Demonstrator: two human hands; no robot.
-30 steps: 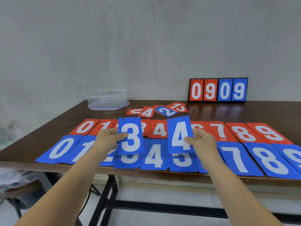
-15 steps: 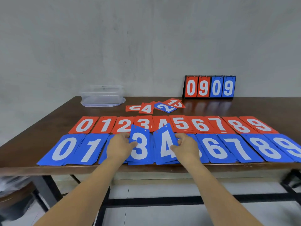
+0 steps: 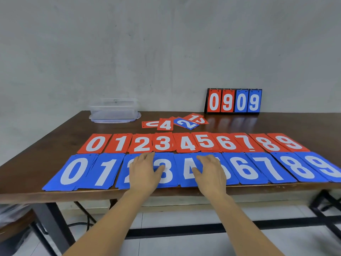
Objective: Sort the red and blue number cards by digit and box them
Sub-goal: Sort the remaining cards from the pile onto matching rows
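Two rows cross the table (image 3: 55, 141): red cards (image 3: 193, 143) behind blue cards (image 3: 258, 169); the box (image 3: 114, 111) sits far back. My left hand (image 3: 144, 172) and right hand (image 3: 212, 174) lie flat on blue 3 (image 3: 168, 180) and blue 4 (image 3: 185, 163). Dragging either could push piles off the near edge.

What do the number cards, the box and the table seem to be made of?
Cards: likely thin stiff plastic, matte; they lie flat, with punched holes. Box: clear plastic; the wall shows through it. Table: dark wood or veneer, glossy; it mirrors the scoreboard.
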